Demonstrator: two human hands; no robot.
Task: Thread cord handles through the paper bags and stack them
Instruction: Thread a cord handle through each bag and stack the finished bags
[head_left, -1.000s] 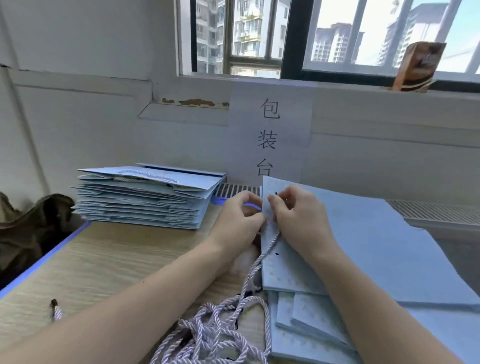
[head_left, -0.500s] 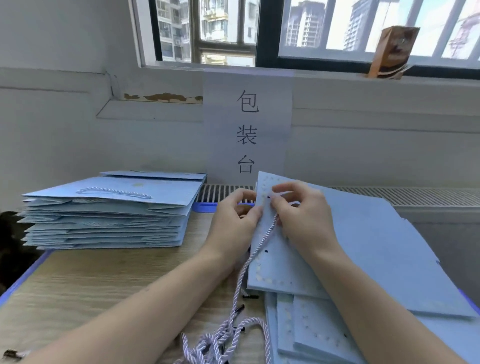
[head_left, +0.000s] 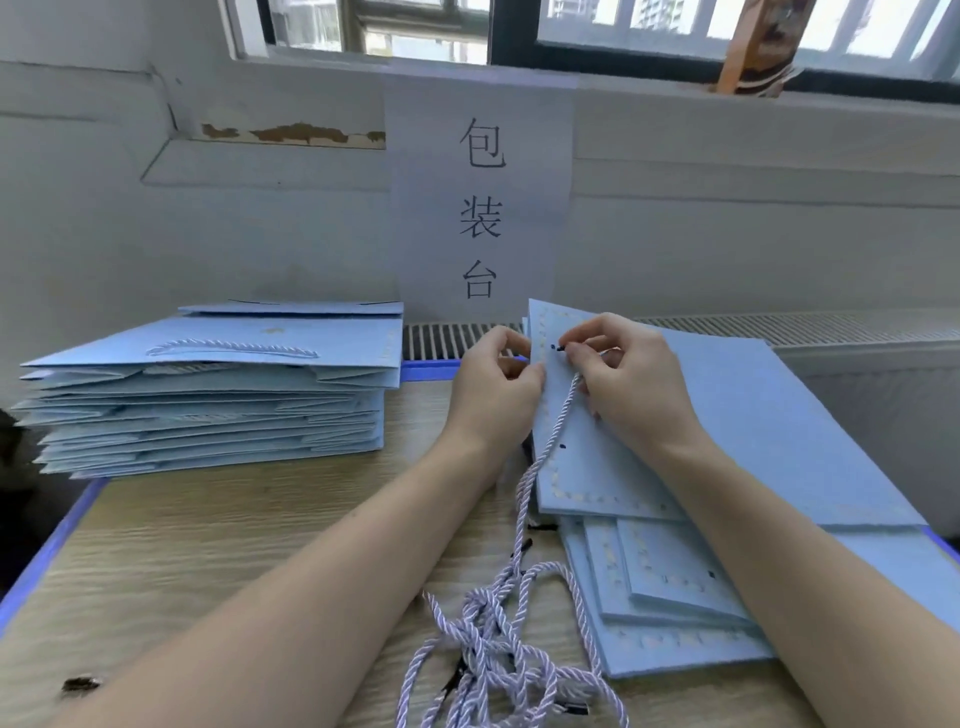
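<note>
A light blue paper bag (head_left: 779, 447) lies flat on top of a pile at the right, its top edge tilted up toward me. My left hand (head_left: 493, 384) pinches that edge from the left. My right hand (head_left: 628, 379) pinches the dark tip of a lilac twisted cord (head_left: 550, 441) at the bag's upper handle hole. The cord hangs down past a second hole into a tangle of cords (head_left: 498, 654) on the wooden table. At the left stands a stack of finished bags (head_left: 208, 400), a cord handle showing on the top one.
Several more flat blue bags (head_left: 670, 587) lie under the held one at the right. The wooden table (head_left: 208, 561) has a blue edge. A paper sign (head_left: 480, 208) hangs on the white wall, above a radiator grille (head_left: 779, 327) behind the table. A dark scrap (head_left: 80, 683) lies near left.
The view has shifted so the stack of bags sits further into frame. My hands stay on the bag's top edge, and the cord tip now sits at the upper hole.
</note>
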